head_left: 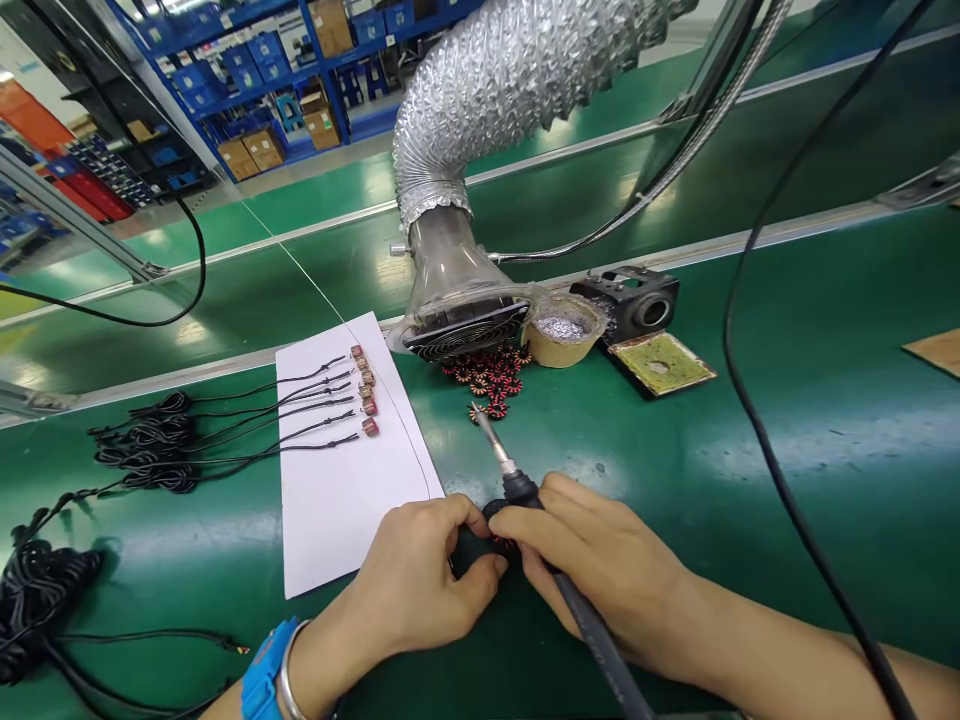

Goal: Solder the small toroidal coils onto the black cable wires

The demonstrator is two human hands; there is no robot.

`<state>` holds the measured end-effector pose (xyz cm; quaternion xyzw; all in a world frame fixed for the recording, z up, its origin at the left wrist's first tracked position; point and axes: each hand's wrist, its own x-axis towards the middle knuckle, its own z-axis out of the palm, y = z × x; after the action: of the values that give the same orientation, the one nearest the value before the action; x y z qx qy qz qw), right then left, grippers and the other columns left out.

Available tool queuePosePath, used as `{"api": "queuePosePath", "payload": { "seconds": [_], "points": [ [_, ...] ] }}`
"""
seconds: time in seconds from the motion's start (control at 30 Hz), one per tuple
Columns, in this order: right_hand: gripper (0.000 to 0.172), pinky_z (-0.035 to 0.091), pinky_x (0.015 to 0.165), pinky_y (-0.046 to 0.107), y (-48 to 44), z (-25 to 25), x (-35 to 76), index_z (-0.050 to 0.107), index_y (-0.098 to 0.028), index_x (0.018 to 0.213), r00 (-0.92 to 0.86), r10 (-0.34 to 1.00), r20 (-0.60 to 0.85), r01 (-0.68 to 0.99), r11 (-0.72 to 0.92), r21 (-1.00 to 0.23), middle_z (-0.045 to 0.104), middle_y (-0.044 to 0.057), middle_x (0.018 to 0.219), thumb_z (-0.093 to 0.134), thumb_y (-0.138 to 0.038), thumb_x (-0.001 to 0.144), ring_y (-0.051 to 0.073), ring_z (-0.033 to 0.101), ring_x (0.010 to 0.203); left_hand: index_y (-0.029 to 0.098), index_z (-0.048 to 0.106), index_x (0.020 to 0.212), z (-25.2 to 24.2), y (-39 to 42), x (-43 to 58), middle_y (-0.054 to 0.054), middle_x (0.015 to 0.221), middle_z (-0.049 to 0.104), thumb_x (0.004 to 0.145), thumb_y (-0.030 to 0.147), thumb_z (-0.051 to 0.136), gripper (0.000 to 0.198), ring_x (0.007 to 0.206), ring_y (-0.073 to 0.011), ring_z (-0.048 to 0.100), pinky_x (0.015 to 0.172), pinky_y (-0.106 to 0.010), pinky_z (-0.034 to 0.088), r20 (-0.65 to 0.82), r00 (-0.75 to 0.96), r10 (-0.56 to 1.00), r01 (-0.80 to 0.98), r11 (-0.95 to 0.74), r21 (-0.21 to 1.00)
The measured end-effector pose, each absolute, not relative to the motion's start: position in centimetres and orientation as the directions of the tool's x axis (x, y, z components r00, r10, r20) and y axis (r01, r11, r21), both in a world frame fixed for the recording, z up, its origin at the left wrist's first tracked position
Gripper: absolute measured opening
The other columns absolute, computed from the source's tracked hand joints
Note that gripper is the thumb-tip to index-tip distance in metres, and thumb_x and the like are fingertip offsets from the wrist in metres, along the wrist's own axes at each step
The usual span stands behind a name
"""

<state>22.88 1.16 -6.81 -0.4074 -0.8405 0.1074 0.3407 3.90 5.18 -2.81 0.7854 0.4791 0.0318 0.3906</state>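
Two bare hands are working close together at the near edge of the green bench (795,560)! The left hand (409,590) pinches a small black part (495,512), fingers closed around it, with a little red winding showing between the hands. The right hand (600,560) grips a soldering iron (519,487) pen-style, fingers wrapped on the black handle, its tip angled far and away from the left fingers. Nice form: hands braced low, part held steady, hot tip clear of skin. A blue wrist strap (262,672) and silver bangle (291,668) sit on the left wrist. Off to the left, a white paper sheet (341,520) carries black leads (300,415) ending in copper-banded pieces (365,392). Farther on, red-and-black toroid coils (487,378) lie heaped under a fume extractor hood (465,325), beside a tape roll of silver wire wool (562,330) and a yellow sponge tray (660,362).
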Motion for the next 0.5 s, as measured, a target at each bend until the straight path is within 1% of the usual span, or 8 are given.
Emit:
{"api": "queuePosePath", "payload": {
  "seconds": [0.1,0.13,0.17,0.23,0.3,0.33,0.4,0.5],
  "points": [
    [0.03,0.03,0.058,0.032,0.9,-6.2,22.5,0.057,-0.016,0.11,-0.502,0.746,0.438,0.718,0.642,-0.27,0.05,0.004,0.071,0.041,-0.003,0.088,0.02,0.04,0.066,0.022,0.045,0.068,-3.1,5.0,3.9,0.008,0.052,0.037,0.074,0.021,0.059,0.015,0.048,-0.0105,0.03,0.048,-0.026,0.022,-0.287,0.548,0.786,0.716,-0.265,0.646],
    [0.031,0.031,0.058,0.032,0.9,-6.1,22.5,0.058,-0.016,0.111,-0.517,0.74,0.431,0.723,0.647,-0.244,0.05,0.005,0.071,0.041,-0.003,0.088,0.02,0.04,0.066,0.022,0.046,0.069,-3.3,5.0,3.9,0.007,0.053,0.038,0.073,0.02,0.058,0.013,0.049,-0.0108,0.03,0.048,-0.026,0.022,-0.274,0.547,0.791,0.719,-0.276,0.638],
    [0.032,0.031,0.058,0.032,0.9,-5.9,22.6,0.058,-0.016,0.111,-0.522,0.74,0.425,0.716,0.651,-0.254,0.05,0.005,0.072,0.042,-0.003,0.087,0.02,0.04,0.067,0.022,0.048,0.071,-3.4,5.0,3.9,0.007,0.054,0.04,0.073,0.019,0.058,0.011,0.049,-0.011,0.031,0.049,-0.025,0.023,-0.261,0.542,0.799,0.724,-0.286,0.628],
    [0.032,0.033,0.059,0.03,1.2,-5.7,22.9,0.057,-0.018,0.111,-0.503,0.754,0.422,0.659,0.65,-0.377,0.05,0.004,0.073,0.043,-0.004,0.086,0.019,0.041,0.068,0.022,0.053,0.078,-3.6,4.9,4.0,0.006,0.057,0.045,0.074,0.02,0.058,0.007,0.051,-0.0116,0.036,0.05,-0.025,0.026,-0.239,0.539,0.807,0.727,-0.303,0.616],
    [0.033,0.035,0.06,0.028,1.6,-5.7,23.4,0.054,-0.019,0.112,-0.471,0.758,0.451,0.538,0.652,-0.534,0.051,0.002,0.075,0.045,-0.003,0.084,0.017,0.042,0.068,0.022,0.058,0.084,-3.9,4.9,4.1,0.005,0.061,0.05,0.077,0.021,0.057,0.008,0.053,-0.0124,0.042,0.053,-0.024,0.029,-0.229,0.549,0.804,0.725,-0.322,0.609],
    [0.034,0.036,0.06,0.027,1.8,-5.8,23.6,0.052,-0.019,0.111,-0.46,0.751,0.474,0.469,0.658,-0.588,0.052,0.001,0.076,0.045,-0.002,0.083,0.016,0.042,0.068,0.022,0.06,0.086,-4.0,4.9,4.1,0.004,0.062,0.052,0.078,0.022,0.057,0.009,0.054,-0.0129,0.045,0.053,-0.025,0.03,-0.229,0.557,0.799,0.723,-0.33,0.606],
    [0.036,0.038,0.062,0.026,2.2,-6.1,23.9,0.051,-0.019,0.111,-0.461,0.725,0.511,0.374,0.681,-0.629,0.054,0.0,0.076,0.045,0.0,0.081,0.014,0.041,0.066,0.022,0.063,0.086,-4.2,4.9,4.3,0.003,0.063,0.055,0.08,0.022,0.055,0.01,0.056,-0.0133,0.048,0.054,-0.025,0.031,-0.23,0.569,0.79,0.723,-0.347,0.598],
    [0.036,0.038,0.062,0.027,2.7,-6.7,24.0,0.052,-0.019,0.108,-0.474,0.712,0.518,0.373,0.695,-0.615,0.052,-0.001,0.073,0.045,0.001,0.079,0.014,0.04,0.065,0.023,0.066,0.083,-4.6,4.8,4.4,0.003,0.06,0.054,0.081,0.023,0.056,0.01,0.054,-0.0127,0.047,0.053,-0.025,0.03,-0.226,0.56,0.797,0.735,-0.352,0.58]
  ]
}}
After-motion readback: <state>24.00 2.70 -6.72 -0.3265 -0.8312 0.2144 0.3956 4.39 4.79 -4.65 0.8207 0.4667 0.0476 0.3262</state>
